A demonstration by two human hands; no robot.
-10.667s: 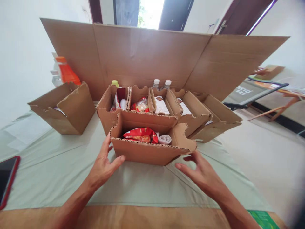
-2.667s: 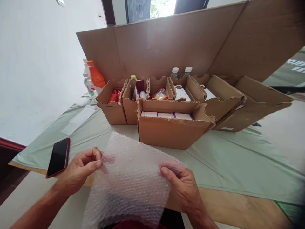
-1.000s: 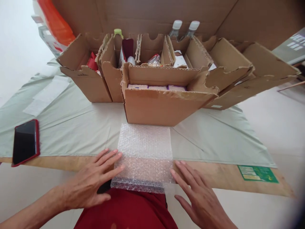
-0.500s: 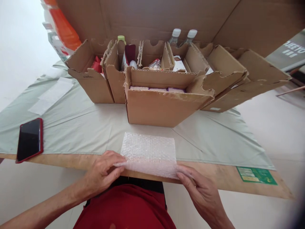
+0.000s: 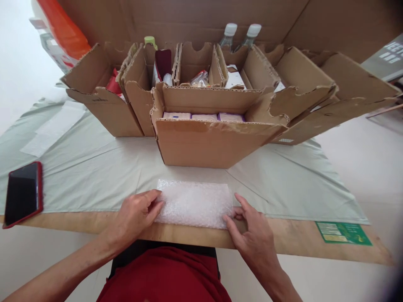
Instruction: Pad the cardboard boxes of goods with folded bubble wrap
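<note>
A folded sheet of bubble wrap (image 5: pixel 193 205) lies near the table's front edge, partly on the cloth and partly on bare wood. My left hand (image 5: pixel 137 214) pinches its left edge between thumb and fingers. At the other end is my right hand (image 5: pixel 253 228), its thumb resting on the wrap's right edge. The index finger of that hand stretches out apart from the thumb, while the other fingers curl beside the edge.
Behind the wrap stands a cardboard box (image 5: pixel 217 144) holding several small packs (image 5: pixel 204 117). More open cardboard boxes (image 5: pixel 126 115) line the back, with bottles (image 5: pixel 228 37) behind. A phone (image 5: pixel 22 193) and a white strip (image 5: pixel 53 128) lie left; a green label (image 5: pixel 343 233) is right.
The near edge of the bubble wrap has been folded over away from me, and the sheet now lies flatter. My right hand has loosened its pinch, its fingers spreading apart.
</note>
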